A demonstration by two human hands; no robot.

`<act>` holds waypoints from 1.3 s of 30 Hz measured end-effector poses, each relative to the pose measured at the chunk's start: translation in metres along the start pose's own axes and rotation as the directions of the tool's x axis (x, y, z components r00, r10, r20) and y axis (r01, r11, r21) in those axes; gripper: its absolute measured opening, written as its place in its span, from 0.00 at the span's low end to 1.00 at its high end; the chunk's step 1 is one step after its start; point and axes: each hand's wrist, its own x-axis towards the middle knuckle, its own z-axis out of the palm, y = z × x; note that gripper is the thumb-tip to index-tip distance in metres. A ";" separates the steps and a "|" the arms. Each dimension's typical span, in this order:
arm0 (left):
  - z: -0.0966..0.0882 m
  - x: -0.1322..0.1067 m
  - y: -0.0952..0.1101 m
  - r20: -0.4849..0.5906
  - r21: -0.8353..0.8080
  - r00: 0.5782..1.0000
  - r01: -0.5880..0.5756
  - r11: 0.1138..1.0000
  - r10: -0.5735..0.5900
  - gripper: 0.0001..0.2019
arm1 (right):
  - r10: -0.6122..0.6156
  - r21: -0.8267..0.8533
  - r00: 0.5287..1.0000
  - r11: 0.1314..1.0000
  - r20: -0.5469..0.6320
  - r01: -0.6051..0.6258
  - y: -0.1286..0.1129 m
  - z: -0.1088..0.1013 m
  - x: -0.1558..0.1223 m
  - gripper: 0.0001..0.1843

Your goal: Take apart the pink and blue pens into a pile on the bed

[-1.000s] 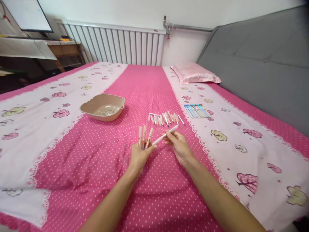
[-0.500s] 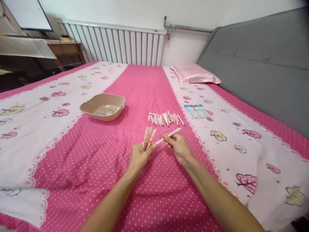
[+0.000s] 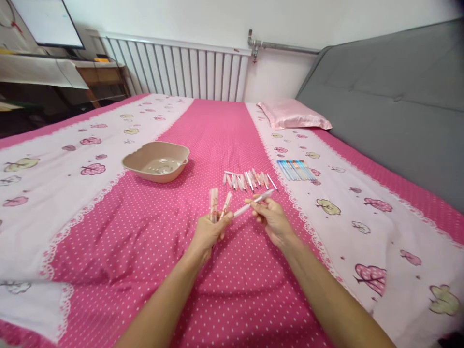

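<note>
My left hand (image 3: 209, 233) is closed around several pinkish clear pens (image 3: 214, 203) that stick up from the fist. Between my two hands slants another pale pink pen (image 3: 242, 210). Its lower end is at my left fingertips, and my right hand (image 3: 271, 218) pinches its upper part. Whether the left fingers also grip that pen I cannot tell. Just beyond the hands lies a loose pile of pen parts (image 3: 250, 181), pinkish and white pieces with some dark tips. To the right of the pile, a row of blue pens (image 3: 296, 170) lies side by side.
A beige plastic basin (image 3: 157, 162) stands on the pink dotted bedspread (image 3: 217, 130), left of the pile. Farther back are a pink pillow (image 3: 293, 113), a grey headboard (image 3: 391, 87) on the right and a white radiator (image 3: 174, 67). A desk with a monitor (image 3: 49, 24) is at the back left.
The pens in my left hand have spread apart, one group leaning left and one pen standing separately. My right hand has shifted slightly; the pen stays between my hands.
</note>
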 end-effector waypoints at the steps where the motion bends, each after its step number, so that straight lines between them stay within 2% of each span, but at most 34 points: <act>1: 0.001 0.000 0.000 -0.034 -0.001 0.998 -0.052 0.999 0.052 0.16 | 0.003 -0.007 1.000 1.000 -0.014 -0.004 0.001 0.000 0.000 0.21; 4: 0.003 -0.003 0.001 -0.067 0.020 0.987 -0.143 0.990 0.144 0.20 | 0.013 -0.034 1.000 0.999 -0.024 -0.014 0.004 0.002 0.000 0.19; 9: 0.005 -0.005 0.000 -0.078 0.135 0.971 -0.214 0.968 0.226 0.11 | 0.047 -0.057 0.999 0.997 -0.024 -0.048 0.004 0.006 -0.003 0.20; 11: 0.004 -0.004 -0.002 -0.089 0.145 0.965 -0.234 0.961 0.248 0.10 | 0.039 -0.041 0.999 0.998 -0.010 -0.039 0.004 0.007 -0.004 0.19; 13: 0.003 -0.002 -0.003 -0.076 0.117 0.972 -0.211 0.970 0.221 0.13 | 0.028 -0.011 0.999 1.000 0.017 -0.028 0.004 0.007 -0.004 0.20; 16: 0.001 0.000 -0.004 -0.052 0.054 0.994 -0.094 0.994 0.097 0.18 | 0.040 0.035 0.997 0.999 0.061 -0.042 0.005 0.006 -0.005 0.20; 19: 0.000 0.001 -0.003 -0.107 0.039 0.994 -0.014 0.999 0.018 0.20 | 0.050 0.044 0.996 0.998 0.068 -0.053 0.006 0.006 -0.005 0.20; 21: 0.000 0.001 -0.001 -0.148 0.033 0.987 -0.051 0.998 0.055 0.20 | 0.043 0.037 0.998 0.998 0.054 -0.045 0.006 0.006 -0.004 0.20; 24: 0.002 -0.001 0.001 -0.103 0.004 0.985 -0.140 0.990 0.140 0.22 | 0.027 0.023 0.999 0.999 0.020 -0.027 0.006 0.006 -0.004 0.19; 26: 0.004 -0.001 0.001 -0.084 0.002 0.981 -0.172 0.985 0.172 0.17 | 0.027 0.022 1.000 0.999 0.011 -0.027 0.006 0.006 -0.004 0.19; 30: 0.004 -0.001 -0.001 -0.124 0.035 0.964 -0.233 0.972 0.236 0.10 | 0.039 0.038 0.999 0.999 0.015 -0.039 0.006 0.007 -0.004 0.19; 32: 0.003 0.000 -0.002 -0.103 0.037 0.970 -0.219 0.975 0.221 0.11 | 0.038 0.046 0.999 0.998 0.019 -0.038 0.007 0.007 -0.004 0.18; 36: 0.000 -0.002 -0.001 -0.045 0.035 0.994 -0.102 0.994 0.103 0.16 | 0.030 0.066 0.999 0.997 0.044 -0.033 0.008 0.008 -0.004 0.17; 39: -0.002 -0.003 0.002 -0.071 0.030 0.997 -0.034 0.999 0.036 0.18 | 0.026 0.071 0.999 0.997 0.046 -0.029 0.009 0.008 -0.003 0.17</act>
